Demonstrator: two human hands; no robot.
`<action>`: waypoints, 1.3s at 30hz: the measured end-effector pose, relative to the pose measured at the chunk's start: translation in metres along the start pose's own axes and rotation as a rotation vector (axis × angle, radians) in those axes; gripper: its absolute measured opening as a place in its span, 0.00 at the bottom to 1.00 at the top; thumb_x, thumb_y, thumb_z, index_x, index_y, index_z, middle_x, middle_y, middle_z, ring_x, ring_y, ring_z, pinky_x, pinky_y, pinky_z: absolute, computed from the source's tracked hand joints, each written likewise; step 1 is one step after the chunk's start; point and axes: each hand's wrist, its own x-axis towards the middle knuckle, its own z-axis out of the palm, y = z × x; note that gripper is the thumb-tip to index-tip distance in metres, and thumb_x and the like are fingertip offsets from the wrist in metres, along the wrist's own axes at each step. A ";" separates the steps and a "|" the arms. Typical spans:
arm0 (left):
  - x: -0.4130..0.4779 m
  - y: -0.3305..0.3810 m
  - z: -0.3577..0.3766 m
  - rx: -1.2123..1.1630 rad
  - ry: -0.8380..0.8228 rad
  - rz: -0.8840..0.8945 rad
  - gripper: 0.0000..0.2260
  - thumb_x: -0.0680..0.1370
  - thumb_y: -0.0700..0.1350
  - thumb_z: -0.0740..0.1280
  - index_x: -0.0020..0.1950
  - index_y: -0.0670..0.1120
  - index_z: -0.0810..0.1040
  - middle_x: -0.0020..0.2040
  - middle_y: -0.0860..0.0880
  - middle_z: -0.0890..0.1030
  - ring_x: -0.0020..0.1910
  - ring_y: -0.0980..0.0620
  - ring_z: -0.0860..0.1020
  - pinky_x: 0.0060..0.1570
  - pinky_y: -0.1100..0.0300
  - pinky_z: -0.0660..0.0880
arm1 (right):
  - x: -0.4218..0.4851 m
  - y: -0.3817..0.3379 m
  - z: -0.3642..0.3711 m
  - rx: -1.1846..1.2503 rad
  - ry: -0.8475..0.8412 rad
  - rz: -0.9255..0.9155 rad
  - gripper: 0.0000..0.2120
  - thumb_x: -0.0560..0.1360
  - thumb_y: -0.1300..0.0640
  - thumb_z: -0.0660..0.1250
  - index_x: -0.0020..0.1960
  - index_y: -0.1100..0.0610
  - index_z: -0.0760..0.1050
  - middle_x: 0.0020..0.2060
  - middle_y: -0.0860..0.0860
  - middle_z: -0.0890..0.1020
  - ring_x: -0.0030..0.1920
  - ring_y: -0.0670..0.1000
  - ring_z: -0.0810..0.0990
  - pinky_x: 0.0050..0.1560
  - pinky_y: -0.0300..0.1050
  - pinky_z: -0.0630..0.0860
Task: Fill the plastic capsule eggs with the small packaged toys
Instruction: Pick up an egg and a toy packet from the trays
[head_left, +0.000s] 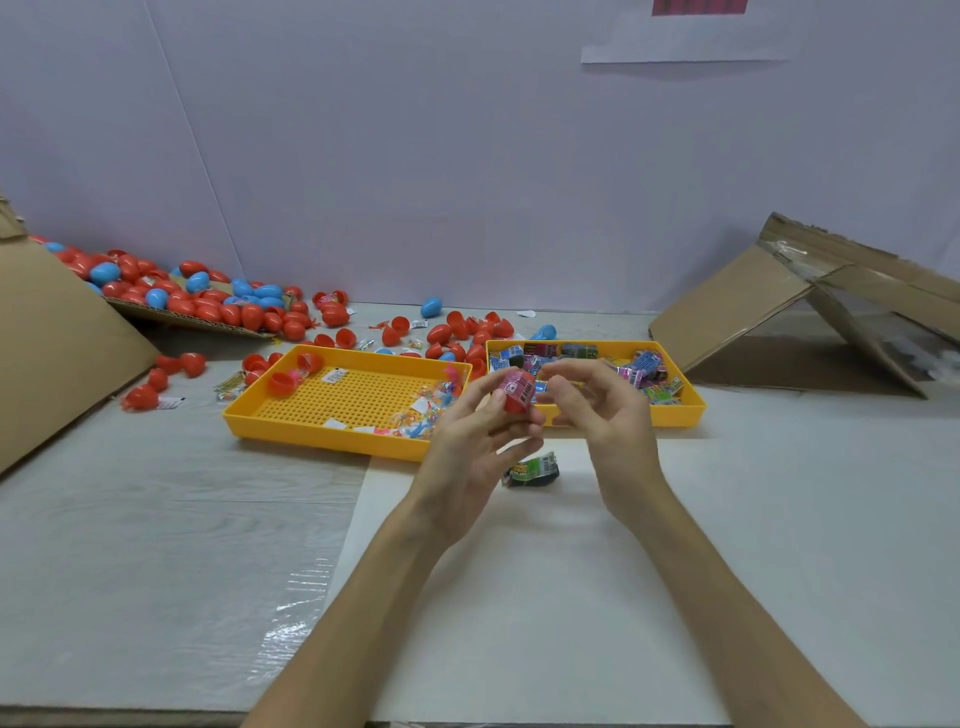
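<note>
Bare forearms cross the open white worktop (519, 597), with free room on either side. Left hand (475, 447) grips a red capsule egg (511, 404) with a pink packaged toy (517, 385) poking out; right hand (597, 405) hovers just beside it, fingers loosely curled, holding nothing. A green packet (532, 467) lies beneath. My worry: the toy stands proud, so closing could pinch it or pop it out. Yellow tray (322, 436) rims sit close behind the knuckles, with loose eggs (208, 304) beyond.
</note>
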 end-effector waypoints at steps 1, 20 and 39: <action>0.000 -0.001 0.000 0.007 -0.002 0.004 0.17 0.78 0.47 0.66 0.66 0.45 0.76 0.44 0.44 0.82 0.43 0.50 0.81 0.49 0.57 0.80 | 0.000 0.000 0.000 0.033 -0.036 0.018 0.05 0.76 0.54 0.70 0.51 0.52 0.82 0.46 0.49 0.86 0.47 0.52 0.85 0.47 0.42 0.80; -0.001 -0.005 0.004 0.132 -0.011 0.009 0.10 0.84 0.44 0.61 0.64 0.46 0.75 0.44 0.43 0.85 0.43 0.49 0.84 0.46 0.59 0.81 | 0.001 0.007 0.003 0.078 -0.055 0.143 0.06 0.80 0.57 0.65 0.49 0.58 0.78 0.40 0.53 0.82 0.43 0.54 0.80 0.49 0.52 0.81; 0.003 -0.012 0.004 0.368 0.198 0.152 0.09 0.84 0.54 0.61 0.59 0.54 0.78 0.41 0.46 0.85 0.40 0.49 0.83 0.44 0.55 0.81 | 0.000 0.006 0.000 0.026 -0.020 0.067 0.03 0.77 0.61 0.71 0.49 0.55 0.82 0.44 0.51 0.86 0.47 0.52 0.86 0.45 0.48 0.84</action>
